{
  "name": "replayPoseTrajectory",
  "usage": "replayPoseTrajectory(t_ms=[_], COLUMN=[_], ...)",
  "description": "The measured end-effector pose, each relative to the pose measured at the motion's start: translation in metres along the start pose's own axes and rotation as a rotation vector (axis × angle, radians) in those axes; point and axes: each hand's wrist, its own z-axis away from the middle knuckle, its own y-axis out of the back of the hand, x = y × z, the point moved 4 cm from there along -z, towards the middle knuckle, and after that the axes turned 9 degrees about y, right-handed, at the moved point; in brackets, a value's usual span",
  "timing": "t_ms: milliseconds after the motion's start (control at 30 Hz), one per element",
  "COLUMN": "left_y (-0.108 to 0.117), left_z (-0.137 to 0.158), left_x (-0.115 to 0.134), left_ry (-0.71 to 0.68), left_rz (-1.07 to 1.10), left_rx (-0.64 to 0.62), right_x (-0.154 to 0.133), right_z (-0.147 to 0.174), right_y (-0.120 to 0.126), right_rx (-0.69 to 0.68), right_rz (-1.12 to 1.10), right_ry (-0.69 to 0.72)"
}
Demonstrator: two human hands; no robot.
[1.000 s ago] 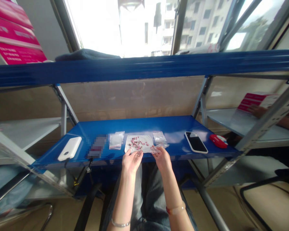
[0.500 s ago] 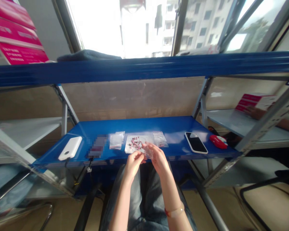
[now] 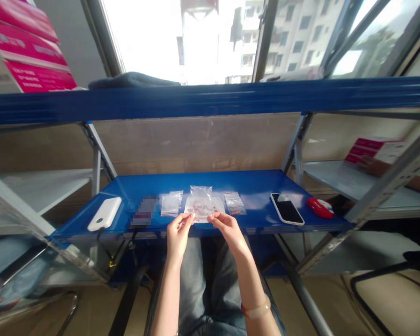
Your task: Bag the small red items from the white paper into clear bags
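Left hand [image 3: 177, 233]: raised just off the front edge of the blue metal shelf [image 3: 259, 186], thumb and forefinger pinched on the left top corner of a small clear plastic zip bag [image 3: 200, 201]
Right hand [image 3: 227, 226]: level with the left, pinched on the same bag's right top corner; the two hands stand apart with the bag stretched upright between them, over the shelf's front middle
Handling note, as judgement: keep both pinches at the mouth corners and the bag upright so nothing can slide out; contents too faint to make out
Beneath the bag: white sheet [image 3: 205, 212] strewn with small reddish pieces, at the front middle
Just left of the sheet: stack of empty clear bags [image 3: 171, 204]; then a blurred dark item; then a white rounded power bank [image 3: 104, 213] near the front left corner
Just right of the sheet: clear bags with filling [image 3: 234, 203]
Further right: black smartphone [image 3: 286, 208], face up; red oval object [image 3: 319, 207] at the front right corner
Right-hand neighbouring shelf: another person's hand [image 3: 369, 164] on a pink-and-white box [image 3: 373, 148]
Upper left: stacked pink-and-white cartons [image 3: 21, 51]
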Motion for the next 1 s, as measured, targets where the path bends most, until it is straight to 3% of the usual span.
replayPoseTrajectory(t_ms=[167,333,600,800,1000], left_y=[0.002,0.004,0.0,0.012,0.025], left_z=[0.001,-0.002,0.007,0.009,0.007], left_x=[0.0,-0.002,0.007,0.011,0.009], left_ry=[-0.033,-0.016,0.012,-0.064,-0.021], left_rz=[-0.03,-0.014,-0.062,-0.158,-0.141], left_rx=[-0.005,-0.028,-0.214,-0.106,-0.146], right_x=[-0.002,-0.006,-0.009,-0.008,-0.006], right_z=[0.0,0.003,0.007,0.01,0.013], right_y=[-0.003,-0.004,-0.016,-0.035,-0.055], right_rx=[0.008,0.003,-0.064,-0.038,-0.094], right_rz=[0.031,0.085,0.087,0.078,-0.046], right_ry=[0.074,0.059,0.074,0.139,0.119])
